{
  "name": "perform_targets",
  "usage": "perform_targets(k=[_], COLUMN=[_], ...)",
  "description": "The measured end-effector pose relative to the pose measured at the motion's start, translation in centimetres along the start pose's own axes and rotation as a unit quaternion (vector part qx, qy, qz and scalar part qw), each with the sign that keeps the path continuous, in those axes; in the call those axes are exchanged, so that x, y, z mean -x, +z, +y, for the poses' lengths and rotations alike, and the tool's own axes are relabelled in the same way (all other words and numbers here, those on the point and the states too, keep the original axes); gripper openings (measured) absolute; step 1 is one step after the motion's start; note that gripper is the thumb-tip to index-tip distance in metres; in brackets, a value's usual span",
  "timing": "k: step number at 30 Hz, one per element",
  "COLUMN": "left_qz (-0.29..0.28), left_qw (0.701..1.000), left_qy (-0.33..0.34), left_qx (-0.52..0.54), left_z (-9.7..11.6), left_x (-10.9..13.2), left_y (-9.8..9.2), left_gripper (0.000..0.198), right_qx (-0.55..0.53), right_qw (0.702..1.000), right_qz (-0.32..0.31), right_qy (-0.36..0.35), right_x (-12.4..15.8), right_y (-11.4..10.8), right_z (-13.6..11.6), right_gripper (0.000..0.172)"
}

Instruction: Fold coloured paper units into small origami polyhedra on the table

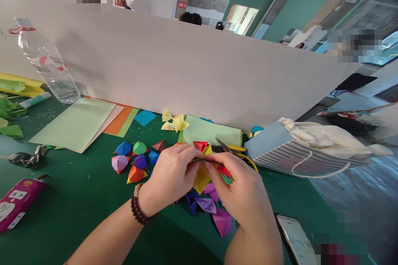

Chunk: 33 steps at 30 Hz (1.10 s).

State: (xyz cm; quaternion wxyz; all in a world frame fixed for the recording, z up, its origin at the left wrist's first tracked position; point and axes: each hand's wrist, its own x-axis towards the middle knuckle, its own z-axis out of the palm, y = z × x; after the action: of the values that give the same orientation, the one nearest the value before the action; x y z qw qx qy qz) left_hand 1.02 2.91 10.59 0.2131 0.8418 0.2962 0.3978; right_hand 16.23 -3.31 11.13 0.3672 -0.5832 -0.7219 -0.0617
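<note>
My left hand (169, 178) and my right hand (236, 186) meet above the green table mat (77, 186), pinching a thin folded green paper piece (202, 160) between their fingertips. Just below them lies a yellow origami piece (201, 179), partly hidden, and red and green folds (225, 172) show beside my right fingers. Several colourful origami modules, including a lilac one (120, 163) and an orange one (136, 174), sit left of my left hand. Purple ones (207, 205) lie under my hands. A dark beaded bracelet (138, 204) circles my left wrist.
Scissors (225, 145) with yellow handles lie beyond my right hand, near sheets of coloured paper (74, 125). A phone (295, 240) sits at the lower right, a striped bag (295, 157) at the right, a water bottle (48, 64) and a pink power strip (18, 203) at the left, and a white board (174, 66) behind.
</note>
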Motion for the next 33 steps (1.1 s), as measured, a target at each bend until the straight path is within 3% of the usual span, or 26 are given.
perform_targets(k=[6,10,18,26,33], left_qz=[-0.007,-0.028,0.008,-0.007,0.004], left_qw=[0.999,0.999,1.000,0.999,0.999], left_qy=[-0.012,-0.031,-0.020,-0.028,0.018], left_qx=[0.049,0.024,0.001,-0.020,-0.026], left_z=[0.2,0.1,0.1,0.1,0.3], left_x=[0.0,-0.1,0.0,0.1,0.1], left_y=[-0.3,-0.8,-0.9,-0.9,-1.1], left_gripper=[0.011,0.014,0.016,0.014,0.017], right_qx=[-0.014,0.001,-0.006,-0.009,-0.025], right_qw=[0.999,0.998,0.999,0.999,0.999], right_qz=[0.032,0.053,0.020,0.026,-0.003], right_qy=[-0.019,-0.019,-0.030,-0.037,-0.046], right_x=[-0.1,-0.2,0.0,-0.2,-0.3], right_y=[-0.6,-0.4,0.2,0.4,0.4], right_z=[0.2,0.2,0.4,0.4,0.3], right_gripper=[0.007,0.005,0.013,0.014,0.016])
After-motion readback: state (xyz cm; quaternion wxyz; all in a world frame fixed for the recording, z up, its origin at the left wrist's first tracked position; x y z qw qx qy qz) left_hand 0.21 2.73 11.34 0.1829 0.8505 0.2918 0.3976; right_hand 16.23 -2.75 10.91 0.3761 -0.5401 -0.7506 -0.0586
